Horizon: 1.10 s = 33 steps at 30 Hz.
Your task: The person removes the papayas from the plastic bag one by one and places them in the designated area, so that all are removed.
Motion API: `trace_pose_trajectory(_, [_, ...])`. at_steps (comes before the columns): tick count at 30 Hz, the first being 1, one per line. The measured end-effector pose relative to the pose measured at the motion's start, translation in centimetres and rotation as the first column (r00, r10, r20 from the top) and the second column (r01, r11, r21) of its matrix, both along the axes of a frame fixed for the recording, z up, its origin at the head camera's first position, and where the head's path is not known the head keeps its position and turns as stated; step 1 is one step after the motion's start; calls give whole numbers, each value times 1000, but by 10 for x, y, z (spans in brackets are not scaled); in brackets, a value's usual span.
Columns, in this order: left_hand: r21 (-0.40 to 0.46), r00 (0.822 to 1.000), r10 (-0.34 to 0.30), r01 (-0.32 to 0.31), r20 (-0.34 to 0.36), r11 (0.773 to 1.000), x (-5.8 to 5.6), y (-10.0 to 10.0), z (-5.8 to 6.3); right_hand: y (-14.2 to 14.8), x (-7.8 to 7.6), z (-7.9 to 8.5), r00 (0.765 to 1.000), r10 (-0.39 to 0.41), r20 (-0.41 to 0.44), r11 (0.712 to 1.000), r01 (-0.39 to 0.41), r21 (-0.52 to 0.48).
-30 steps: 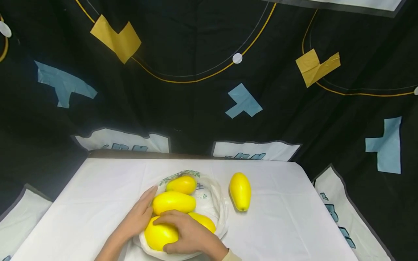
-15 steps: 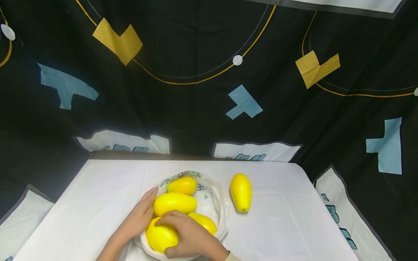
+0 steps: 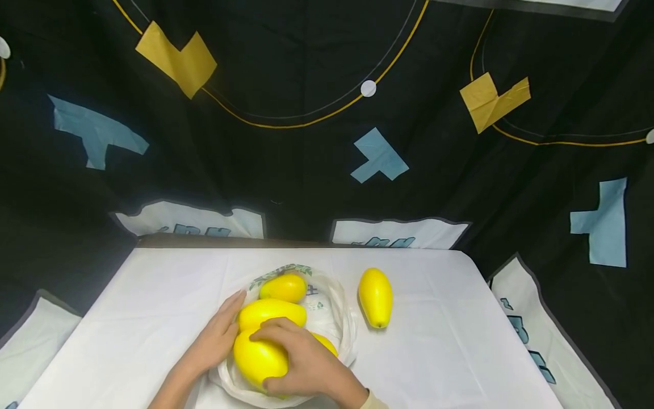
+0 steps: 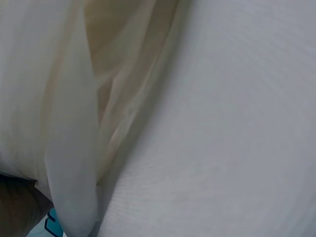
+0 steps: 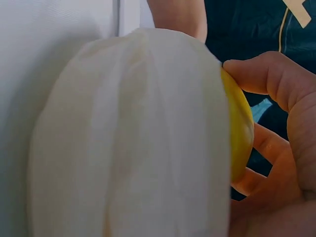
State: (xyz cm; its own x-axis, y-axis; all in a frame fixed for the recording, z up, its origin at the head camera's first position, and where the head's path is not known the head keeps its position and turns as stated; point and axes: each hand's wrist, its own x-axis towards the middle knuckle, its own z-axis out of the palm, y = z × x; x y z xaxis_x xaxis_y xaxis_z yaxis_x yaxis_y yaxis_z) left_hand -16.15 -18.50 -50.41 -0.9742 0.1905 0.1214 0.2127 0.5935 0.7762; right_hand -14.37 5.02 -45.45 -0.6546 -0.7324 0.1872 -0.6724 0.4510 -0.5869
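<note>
A white plastic bag [image 3: 347,329] with its mouth rolled open sits at the table's near middle. My right hand [image 3: 306,363] grips a smooth yellow papaya [image 3: 258,358] at the bag's near side, fingers over the top and thumb below. In the right wrist view that papaya [image 5: 239,128] bulges past the bag's rim between thumb and fingers. Straight fingers of my left hand [image 3: 217,338] rest along the bag's left side. Inside lie a long papaya [image 3: 273,314], a smaller yellow fruit [image 3: 283,288] behind it, and another papaya [image 3: 324,342] mostly covered by my right hand.
One loose papaya [image 3: 376,298] lies on the white-covered table [image 3: 434,341], right of the bag. Beyond the table's back edge hangs a dark curtain [image 3: 286,170] with yellow and blue shapes. The left wrist view mostly holds the bag's folds [image 4: 69,98] and white cloth.
My right hand has shifted slightly up and to the right with the gripped papaya, which now covers part of the long one. The left hand stays at the bag's side.
</note>
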Motion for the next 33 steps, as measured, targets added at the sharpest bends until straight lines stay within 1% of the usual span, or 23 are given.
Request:
trace_pose_trajectory(6, [-1,1000,-2,2,-19,1000,0,1,2,6,-3,6,1000,-10,-7,998,9,-62])
trace_pose_trajectory(9, [-2,999,-3,3,-33,1000,0,1,2,10,-6,9,1000,-11,-24,995,9,-102])
trace_pose_trajectory(14, [2,999,-1,2,-43,1000,-1,1,-1,18,-11,14,999,-39,-18,986,36,-162])
trace_pose_trajectory(20, [6,999,0,0,-32,1000,-1,1,-3,31,-18,22,993,-119,2,975,117,-187])
trace_pose_trajectory(27, [10,1000,0,0,-3,1000,-1,1,-3,47,-24,29,974,-217,67,956,226,-189])
trace_pose_trajectory(33, [13,1000,0,0,3,1000,-1,1,-3,62,-32,33,959,-275,70,930,283,-232])
